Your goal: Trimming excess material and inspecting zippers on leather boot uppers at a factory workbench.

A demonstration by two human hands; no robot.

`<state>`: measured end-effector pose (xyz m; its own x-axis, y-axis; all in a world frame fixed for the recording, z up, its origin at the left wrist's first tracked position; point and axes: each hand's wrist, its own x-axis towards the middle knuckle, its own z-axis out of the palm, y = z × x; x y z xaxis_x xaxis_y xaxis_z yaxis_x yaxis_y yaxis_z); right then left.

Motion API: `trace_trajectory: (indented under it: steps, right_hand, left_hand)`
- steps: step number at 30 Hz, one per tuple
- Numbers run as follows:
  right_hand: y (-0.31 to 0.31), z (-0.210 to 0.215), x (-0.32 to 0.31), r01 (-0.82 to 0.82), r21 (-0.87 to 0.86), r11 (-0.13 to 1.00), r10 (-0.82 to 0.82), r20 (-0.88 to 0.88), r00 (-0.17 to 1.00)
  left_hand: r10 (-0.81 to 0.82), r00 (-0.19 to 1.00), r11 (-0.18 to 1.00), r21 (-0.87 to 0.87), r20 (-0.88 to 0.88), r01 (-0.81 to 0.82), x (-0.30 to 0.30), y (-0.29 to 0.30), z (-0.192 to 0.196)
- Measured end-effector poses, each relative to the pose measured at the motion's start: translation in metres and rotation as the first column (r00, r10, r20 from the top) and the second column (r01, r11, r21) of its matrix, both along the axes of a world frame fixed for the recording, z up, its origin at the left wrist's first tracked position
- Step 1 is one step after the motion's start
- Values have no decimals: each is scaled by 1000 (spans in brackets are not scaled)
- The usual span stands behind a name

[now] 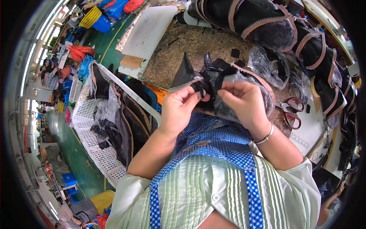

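Between my hands, in front of the apron, is a black boot upper [225,110] with grey fuzzy lining and a tan zigzag-stitched edge. My left hand [178,110] pinches its black edge between thumb and forefinger, next to a zigzag seam. My right hand [246,102] is closed on the lined part, thumb against forefinger. Whether a small piece sits inside either pinch is too fine to make out. Scissors [291,110] with red and black handles lie to the right of my right hand.
A crumpled clear plastic bag [268,63] and small black scraps [235,53] lie on the worn worktable [179,47]. More black boot uppers [263,23] are piled along the far and right sides. At left stands a white basket [89,124] holding boot pieces.
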<state>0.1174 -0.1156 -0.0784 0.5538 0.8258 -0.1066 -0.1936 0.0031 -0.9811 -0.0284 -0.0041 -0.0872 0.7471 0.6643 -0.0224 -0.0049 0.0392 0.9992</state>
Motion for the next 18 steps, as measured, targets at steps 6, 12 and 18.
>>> trace_trajectory:
  steps: [6, 12, 18]
  right_hand:
    - [5, 0, -3, -63, 91, 994, 81, -215, 973]
    - [5, 7, 2, -71, 0, 997, 69, -201, 977]
    - [5, 2, -7, -36, 24, 999, 39, -136, 990]
  left_hand:
    - [-75, 997, 997, -7, 15, 76, 1, -8, -4]
    - [-76, 997, 996, -39, -8, 76, 3, -9, -1]
    - [-68, 997, 998, 12, 20, 68, 1, -6, -15]
